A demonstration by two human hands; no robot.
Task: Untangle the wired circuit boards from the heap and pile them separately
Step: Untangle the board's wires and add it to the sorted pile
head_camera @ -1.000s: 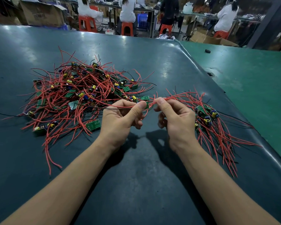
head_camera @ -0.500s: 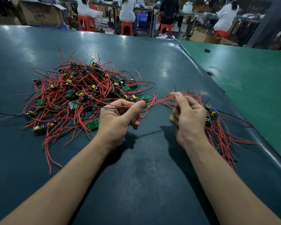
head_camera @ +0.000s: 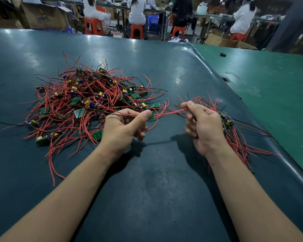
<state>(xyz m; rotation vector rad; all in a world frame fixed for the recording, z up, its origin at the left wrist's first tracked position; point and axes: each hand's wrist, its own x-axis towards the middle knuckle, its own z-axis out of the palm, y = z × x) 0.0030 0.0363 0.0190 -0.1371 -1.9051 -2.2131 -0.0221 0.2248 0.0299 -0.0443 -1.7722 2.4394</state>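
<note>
The heap (head_camera: 87,103) of wired circuit boards lay on the dark worktop (head_camera: 156,189), and every place here is told from it. At its near right edge the left hand (head_camera: 124,126) pinched one small green board (head_camera: 152,115) between thumb and curled fingers, the board all but hidden behind the thumb tip. From that board a few red wires (head_camera: 171,112) ran away from the heap toward the right hand (head_camera: 199,124), whose thumb and forefinger were closed on them near their free ends, the other fingers curled below. The long axis of this held piece therefore lay nearly level, pointing straight out from the heap's right side, with the board end toward the heap and the wire tips away from it. Further out on that same side, just beyond and partly under the right hand, lay the sorted pile (head_camera: 234,135), its boards bunched together and its wires fanned toward the near worktop edge. By my judgement the right hand, being much the nearer to that pile, would lead the piece across, and the wires seemed already drawn free of the tangle. The boards looked small and green, studded with yellow and blue parts; the leads were thin, springy, mostly red with a few black.
</note>
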